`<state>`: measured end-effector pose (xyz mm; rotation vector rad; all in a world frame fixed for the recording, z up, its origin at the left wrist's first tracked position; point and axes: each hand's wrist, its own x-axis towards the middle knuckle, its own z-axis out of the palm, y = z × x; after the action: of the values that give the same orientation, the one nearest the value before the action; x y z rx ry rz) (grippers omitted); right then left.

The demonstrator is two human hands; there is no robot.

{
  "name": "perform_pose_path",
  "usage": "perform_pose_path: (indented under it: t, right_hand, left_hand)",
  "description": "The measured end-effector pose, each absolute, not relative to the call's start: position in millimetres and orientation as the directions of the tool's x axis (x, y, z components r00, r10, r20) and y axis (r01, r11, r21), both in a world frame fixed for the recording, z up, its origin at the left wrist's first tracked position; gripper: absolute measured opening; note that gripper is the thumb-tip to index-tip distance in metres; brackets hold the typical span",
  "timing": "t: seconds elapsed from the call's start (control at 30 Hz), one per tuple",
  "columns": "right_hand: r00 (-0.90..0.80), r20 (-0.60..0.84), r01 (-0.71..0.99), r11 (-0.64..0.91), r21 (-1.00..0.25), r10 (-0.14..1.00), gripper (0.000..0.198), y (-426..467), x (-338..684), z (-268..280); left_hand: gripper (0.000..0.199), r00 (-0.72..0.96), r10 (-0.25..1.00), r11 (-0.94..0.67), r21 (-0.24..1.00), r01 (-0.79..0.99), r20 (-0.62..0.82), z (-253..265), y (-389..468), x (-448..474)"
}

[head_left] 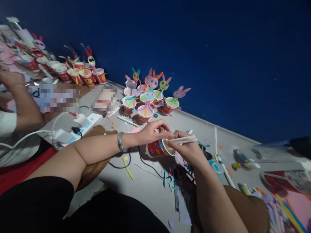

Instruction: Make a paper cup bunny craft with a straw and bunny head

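A red printed paper cup (155, 149) lies tilted on its side, its white mouth turned toward the right. My left hand (154, 132) is closed at the cup's upper rim, with its fingertips pinched close to those of my right hand. A slim white stick (186, 139) runs through the fingers of my right hand (188, 150), which is also closed, its thumb by the cup's mouth. The fingers hide part of the rim and whatever small thing may be between them.
Finished cups with paper rabbit heads (145, 113) stand against the blue wall. More cups (86, 77) stand farther left, near another person's arm (26, 97). A power strip (85, 127) with cables, a yellow strip (127, 168) and paper scraps (168, 179) lie around the table.
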<state>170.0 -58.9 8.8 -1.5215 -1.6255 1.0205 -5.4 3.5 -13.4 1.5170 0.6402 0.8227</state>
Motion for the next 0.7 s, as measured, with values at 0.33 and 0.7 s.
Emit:
perform_pose_path:
  t: [0.33, 0.7]
  right_hand:
    - [-0.099, 0.033, 0.467, 0.076, -0.881, 0.994, 0.015, -60.2, 160.6, 6.9]
    - [-0.142, 0.055, 0.521, 0.122, -0.845, 0.988, 0.024, -55.2, 179.5, 10.7]
  left_hand:
    - [0.016, 0.603, 0.733, -0.322, 0.942, -0.098, 0.314, -12.3, 1.2, -3.0]
    - [0.017, 0.639, 0.701, -0.353, 0.932, -0.075, 0.317, -10.9, 4.3, -6.4]
